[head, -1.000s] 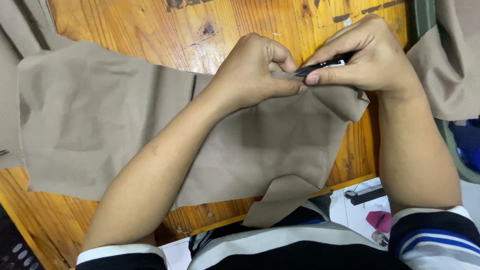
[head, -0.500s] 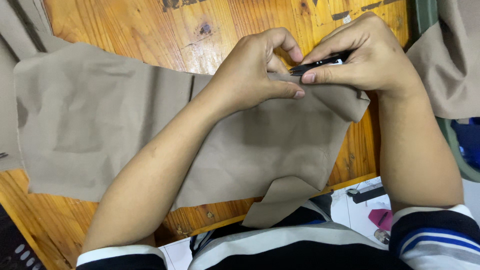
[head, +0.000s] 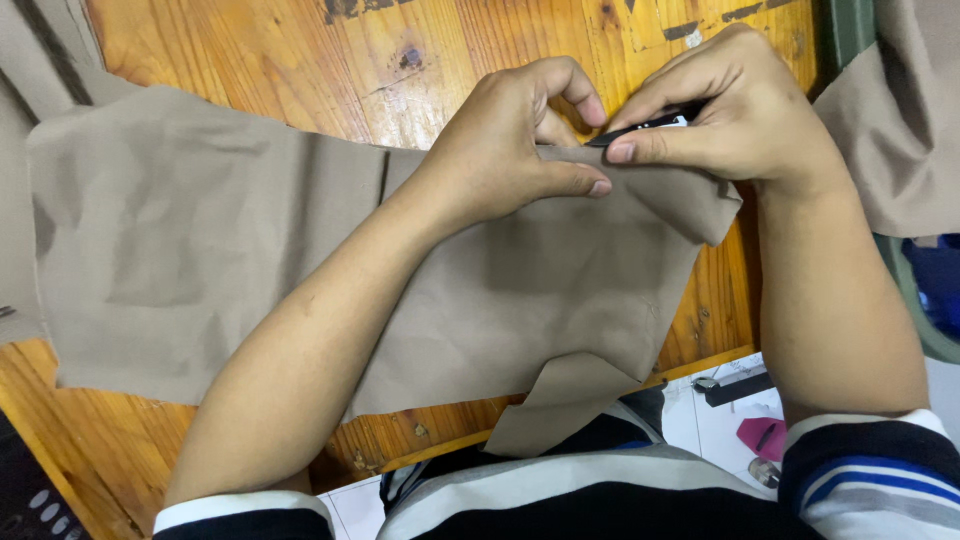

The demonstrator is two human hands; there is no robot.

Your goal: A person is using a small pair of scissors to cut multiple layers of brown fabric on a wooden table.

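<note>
1. Shirt: dark with pale stripes, nearest the camera, at the surface's near edge.
2. Cloth: tan piece, flat across the surface, one flap hanging over the near edge. Position unchanged over the last second.
3. Left hand: closed, pinching the cloth's far edge between thumb and fingers. The index finger curls higher than a second ago; grip otherwise the same.
4. Right hand: closed on a slim black tool, its tip at the pinched edge, touching the left fingertips. Barely shifted; work on this spot appears ongoing.
5. Second cloth: tan, far right, apart from the hands.
</note>
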